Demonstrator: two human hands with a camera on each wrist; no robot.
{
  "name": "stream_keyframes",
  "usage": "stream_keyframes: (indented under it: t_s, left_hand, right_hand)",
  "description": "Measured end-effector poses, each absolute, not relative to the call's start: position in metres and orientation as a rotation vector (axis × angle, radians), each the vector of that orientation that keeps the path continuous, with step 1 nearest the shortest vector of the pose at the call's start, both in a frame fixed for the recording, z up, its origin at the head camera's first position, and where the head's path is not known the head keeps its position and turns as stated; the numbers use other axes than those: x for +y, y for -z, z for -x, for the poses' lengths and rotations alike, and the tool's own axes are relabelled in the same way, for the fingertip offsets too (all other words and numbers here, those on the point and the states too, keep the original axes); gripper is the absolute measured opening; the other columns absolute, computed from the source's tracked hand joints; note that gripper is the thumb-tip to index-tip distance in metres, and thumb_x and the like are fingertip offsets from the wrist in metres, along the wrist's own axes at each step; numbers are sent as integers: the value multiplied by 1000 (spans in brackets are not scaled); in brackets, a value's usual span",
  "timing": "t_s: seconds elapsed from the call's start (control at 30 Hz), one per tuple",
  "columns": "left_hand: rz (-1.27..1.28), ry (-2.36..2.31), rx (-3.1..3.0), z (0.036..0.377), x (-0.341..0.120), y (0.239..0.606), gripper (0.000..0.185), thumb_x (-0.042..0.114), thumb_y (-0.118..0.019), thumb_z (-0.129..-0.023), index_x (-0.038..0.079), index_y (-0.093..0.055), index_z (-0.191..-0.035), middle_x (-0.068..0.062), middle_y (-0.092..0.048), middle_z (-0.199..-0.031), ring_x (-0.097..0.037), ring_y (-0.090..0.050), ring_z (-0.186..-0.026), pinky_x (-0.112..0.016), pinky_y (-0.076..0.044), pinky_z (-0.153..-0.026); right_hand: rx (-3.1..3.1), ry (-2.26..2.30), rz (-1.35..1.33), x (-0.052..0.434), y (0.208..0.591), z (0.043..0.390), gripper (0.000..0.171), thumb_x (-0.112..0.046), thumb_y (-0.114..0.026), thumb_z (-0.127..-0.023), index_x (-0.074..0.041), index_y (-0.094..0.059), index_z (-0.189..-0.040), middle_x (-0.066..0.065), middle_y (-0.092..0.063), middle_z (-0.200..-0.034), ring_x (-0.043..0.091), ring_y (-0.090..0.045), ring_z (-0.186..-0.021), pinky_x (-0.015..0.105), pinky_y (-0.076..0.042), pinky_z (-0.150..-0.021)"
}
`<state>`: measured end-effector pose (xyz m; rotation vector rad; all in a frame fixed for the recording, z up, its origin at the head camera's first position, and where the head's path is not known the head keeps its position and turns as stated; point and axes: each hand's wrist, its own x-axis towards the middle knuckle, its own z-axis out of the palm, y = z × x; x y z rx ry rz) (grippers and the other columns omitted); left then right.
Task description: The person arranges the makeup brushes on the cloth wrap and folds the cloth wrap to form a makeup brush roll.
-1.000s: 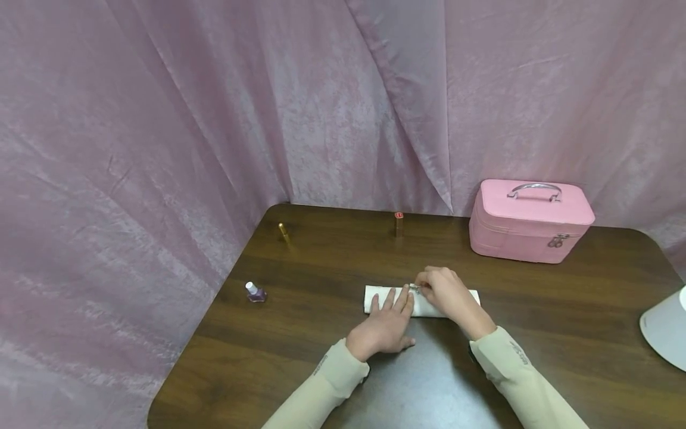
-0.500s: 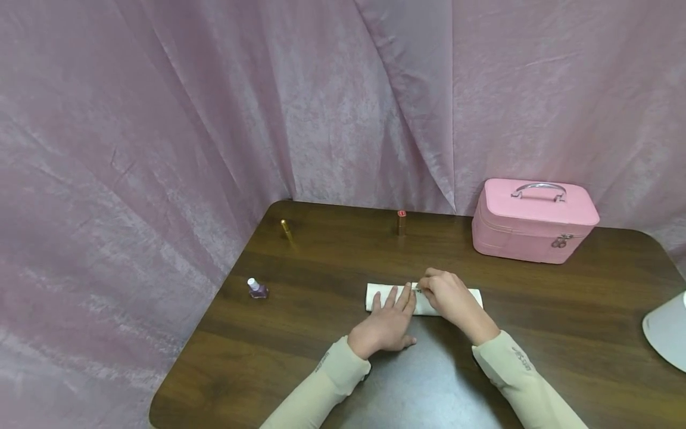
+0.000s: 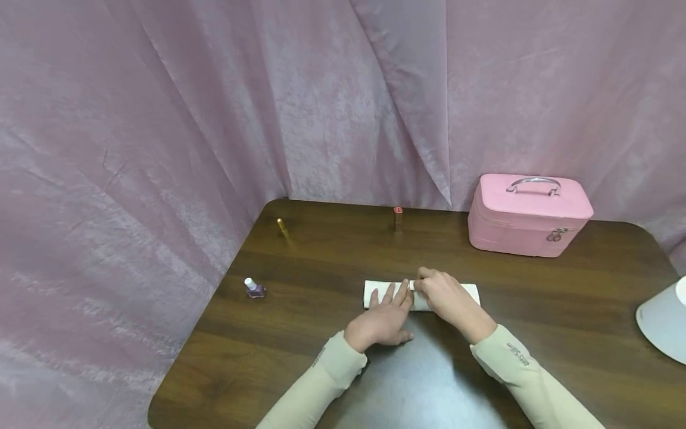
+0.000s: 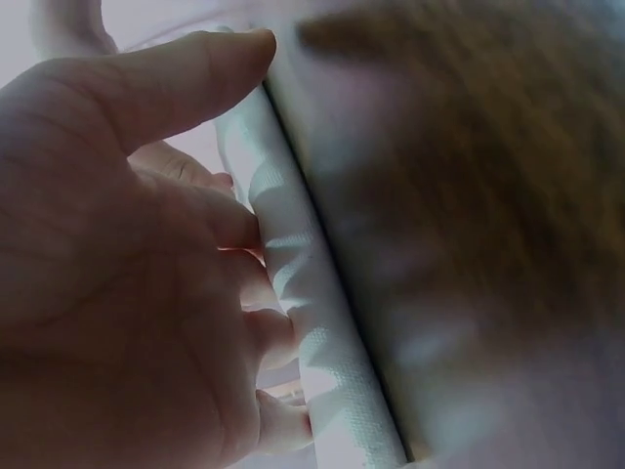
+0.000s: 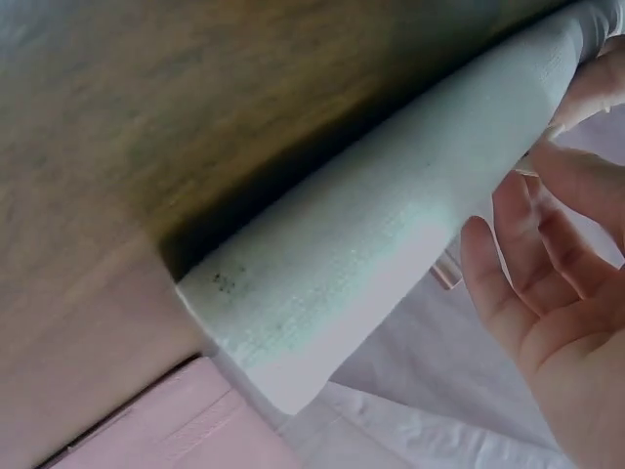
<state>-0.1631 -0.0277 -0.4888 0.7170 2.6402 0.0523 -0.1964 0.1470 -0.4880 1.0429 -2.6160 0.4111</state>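
Note:
A white fabric pouch (image 3: 473, 292) lies flat on the dark wooden table (image 3: 321, 268), in front of me. My left hand (image 3: 390, 295) rests on its left half with fingers straight, pressing it down. My right hand (image 3: 422, 283) sits over the middle with curled fingers and pinches the zipper pull at the pouch's far edge; the pull is mostly hidden. The left wrist view shows my left hand (image 4: 146, 274) against the pouch (image 4: 327, 386). In the right wrist view, my right hand (image 5: 552, 283) curls beside the pouch (image 5: 391, 254).
A pink vanity case (image 3: 527, 217) with a metal handle stands at the back right. A nail polish bottle (image 3: 253, 288) is at the left, and a gold tube (image 3: 283, 228) and a red-topped lipstick (image 3: 398, 217) at the back. A white cone-shaped object (image 3: 664, 322) stands at the right edge. Pink curtains hang close behind.
Both hands stay on the pouch in nearly the same places. The metal pull that showed between the right fingers is now covered by them.

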Motion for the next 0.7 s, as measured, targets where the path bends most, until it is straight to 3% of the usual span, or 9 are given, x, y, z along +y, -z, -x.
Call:
stream_keyframes:
  t_s: [0.4,0.7]
  left_hand:
    - [-784,-156,2589,165,-37,488,83,38,-61,-101,7,-15,-163,-7,8,-169,-29,1,-154,-58,-12,-119]
    - [-763,-250,2561,168,-40,484,88,35,-65,-99,3,-11,-162,-8,5,-170,-25,0,-154,-55,-9,-120]
  right_hand:
    - [-2626,-381,-1097,146,487,194,18,11,-69,-80,-5,-76,-84,2,-53,-80,23,-56,-67,38,-50,-54]
    - [-2548,-338,-1160,154,492,196,15,8,-70,-82,-6,-73,-80,0,-52,-83,20,-54,-71,34,-48,-56]
